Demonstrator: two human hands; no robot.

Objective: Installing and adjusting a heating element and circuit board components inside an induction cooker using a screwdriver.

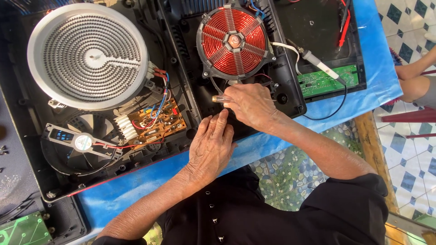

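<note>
An opened double cooktop lies on a blue cloth [136, 183]. Its black casing [290, 97] holds a red copper induction coil [232, 41] at the right and a round grey radiant heating element [88, 55] at the left. My right hand [249, 105] is closed around a screwdriver with a clear yellowish handle [219, 98], just below the coil. My left hand [210, 146] rests flat on the casing's front edge, fingers together, touching the right hand's underside. The screwdriver's tip is hidden.
A brown circuit board [156, 122] with a white heat sink and a fan [81, 143] sit below the heating element. A green circuit board [327, 80], a soldering iron [318, 61] and red probes [344, 27] lie at right. Another person's arm [415, 77] is at the far right.
</note>
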